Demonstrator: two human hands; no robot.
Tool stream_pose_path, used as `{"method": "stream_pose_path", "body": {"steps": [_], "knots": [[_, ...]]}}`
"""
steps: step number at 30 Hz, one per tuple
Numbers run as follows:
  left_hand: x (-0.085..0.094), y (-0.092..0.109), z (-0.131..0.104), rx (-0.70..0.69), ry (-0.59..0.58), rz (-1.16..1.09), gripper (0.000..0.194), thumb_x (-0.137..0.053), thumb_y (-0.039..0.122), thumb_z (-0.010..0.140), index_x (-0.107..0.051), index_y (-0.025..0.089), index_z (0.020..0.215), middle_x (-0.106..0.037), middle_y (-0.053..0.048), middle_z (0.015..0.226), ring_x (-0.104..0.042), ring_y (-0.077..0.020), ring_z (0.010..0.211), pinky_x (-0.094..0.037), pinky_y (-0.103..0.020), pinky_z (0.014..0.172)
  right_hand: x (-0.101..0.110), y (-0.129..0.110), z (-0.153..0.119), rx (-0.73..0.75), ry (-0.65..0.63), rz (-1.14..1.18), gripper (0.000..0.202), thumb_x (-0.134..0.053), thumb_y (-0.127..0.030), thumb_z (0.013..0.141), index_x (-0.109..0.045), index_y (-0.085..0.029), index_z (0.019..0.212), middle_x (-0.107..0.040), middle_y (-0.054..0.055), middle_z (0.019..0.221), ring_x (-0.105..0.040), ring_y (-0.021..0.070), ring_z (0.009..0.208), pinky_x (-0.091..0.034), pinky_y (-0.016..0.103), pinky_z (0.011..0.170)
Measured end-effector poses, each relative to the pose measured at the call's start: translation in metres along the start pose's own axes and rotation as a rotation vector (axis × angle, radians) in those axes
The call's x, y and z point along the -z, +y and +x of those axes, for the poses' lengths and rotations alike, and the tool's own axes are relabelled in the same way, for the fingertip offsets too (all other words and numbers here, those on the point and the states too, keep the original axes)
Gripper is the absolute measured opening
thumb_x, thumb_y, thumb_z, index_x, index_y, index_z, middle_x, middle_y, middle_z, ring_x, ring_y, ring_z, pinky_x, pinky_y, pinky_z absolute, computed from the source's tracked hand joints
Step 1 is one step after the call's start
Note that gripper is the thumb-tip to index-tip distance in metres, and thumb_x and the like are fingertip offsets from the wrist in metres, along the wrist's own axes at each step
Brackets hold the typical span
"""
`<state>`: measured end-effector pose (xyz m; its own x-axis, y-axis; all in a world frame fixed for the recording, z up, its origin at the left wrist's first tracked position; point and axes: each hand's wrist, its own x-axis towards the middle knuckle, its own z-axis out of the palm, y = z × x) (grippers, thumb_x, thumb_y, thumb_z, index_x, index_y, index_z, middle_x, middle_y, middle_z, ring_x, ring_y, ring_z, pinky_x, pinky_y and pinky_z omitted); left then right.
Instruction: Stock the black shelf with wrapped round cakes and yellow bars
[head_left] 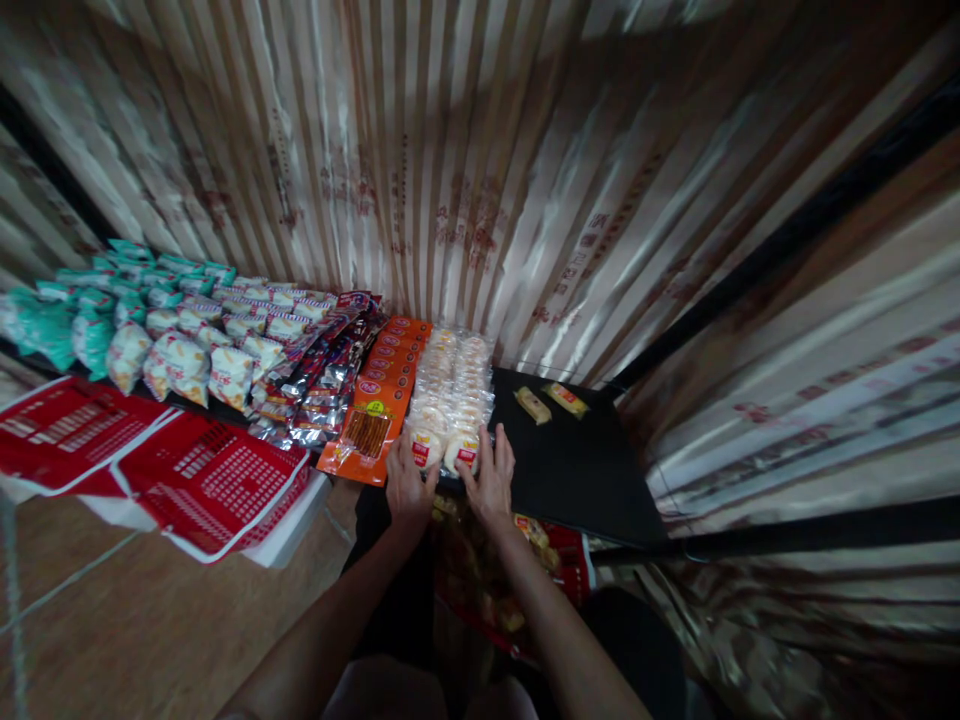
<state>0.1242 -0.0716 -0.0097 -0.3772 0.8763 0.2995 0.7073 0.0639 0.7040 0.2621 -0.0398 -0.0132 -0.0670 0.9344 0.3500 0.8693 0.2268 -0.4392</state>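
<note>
Two rows of round white rice crackers in clear wrappers (454, 375) stand packed on a black shelf. At the near end of the left row, my left hand (409, 490) has its thumb and fingers around a wrapped cracker with a red and yellow label (425, 450). My right hand (491, 485) holds the front cracker of the right row (461, 453) the same way, its fingers along the outer side. An orange pack of stick snacks (370, 430) lies just left of my left hand. Both hands rest at the shelf's front edge.
Left along the black shelf (577, 475) are dark shiny packets (322, 390) and white and teal snack bags (176, 365). Two small yellow packets (566, 400) lie on the right. Red bags (217, 480) are below, left. An open red bag of yellow packets (570, 575) sits beneath my arms.
</note>
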Motion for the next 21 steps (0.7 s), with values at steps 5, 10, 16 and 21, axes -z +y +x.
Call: {"method": "stream_pose_path", "body": {"steps": [5, 10, 16, 21], "knots": [[-0.004, -0.001, 0.001, 0.005, 0.018, 0.030, 0.060, -0.051, 0.033, 0.083, -0.030, 0.012, 0.136, -0.042, -0.018, 0.128, -0.040, -0.0281, 0.122, -0.036, -0.040, 0.101, -0.012, 0.012, -0.002, 0.042, 0.039, 0.066, 0.062, -0.039, -0.045, 0.088, -0.021, -0.021, 0.143, -0.014, 0.013, 0.150, -0.021, 0.0295, 0.132, -0.029, 0.049, 0.103], [-0.007, -0.002, -0.001, -0.043, 0.078, 0.046, 0.062, -0.052, 0.035, 0.083, -0.031, 0.011, 0.136, -0.039, -0.019, 0.130, -0.039, -0.0293, 0.123, -0.038, -0.041, 0.100, -0.018, 0.014, -0.005, 0.052, 0.094, 0.084, 0.063, -0.041, -0.048, 0.087, -0.024, -0.023, 0.142, -0.016, 0.013, 0.149, -0.023, 0.0316, 0.131, -0.033, 0.050, 0.100], [-0.009, -0.008, -0.011, -0.122, 0.110, 0.030, 0.058, -0.047, 0.036, 0.086, -0.032, 0.011, 0.136, -0.036, -0.020, 0.133, -0.036, -0.0295, 0.125, -0.039, -0.044, 0.099, -0.020, 0.015, -0.006, 0.021, 0.098, 0.083, 0.063, -0.043, -0.050, 0.086, -0.029, -0.021, 0.141, -0.022, 0.014, 0.147, -0.028, 0.0314, 0.129, -0.034, 0.049, 0.100], [-0.009, -0.017, -0.014, -0.178, 0.133, 0.043, 0.046, -0.043, 0.031, 0.088, -0.042, 0.010, 0.129, -0.039, -0.020, 0.128, -0.039, -0.0288, 0.122, -0.041, -0.045, 0.097, -0.020, 0.014, -0.006, 0.012, 0.096, 0.068, 0.062, -0.043, -0.050, 0.086, -0.033, -0.018, 0.139, -0.025, 0.015, 0.146, -0.030, 0.0311, 0.127, -0.034, 0.047, 0.101]]}}
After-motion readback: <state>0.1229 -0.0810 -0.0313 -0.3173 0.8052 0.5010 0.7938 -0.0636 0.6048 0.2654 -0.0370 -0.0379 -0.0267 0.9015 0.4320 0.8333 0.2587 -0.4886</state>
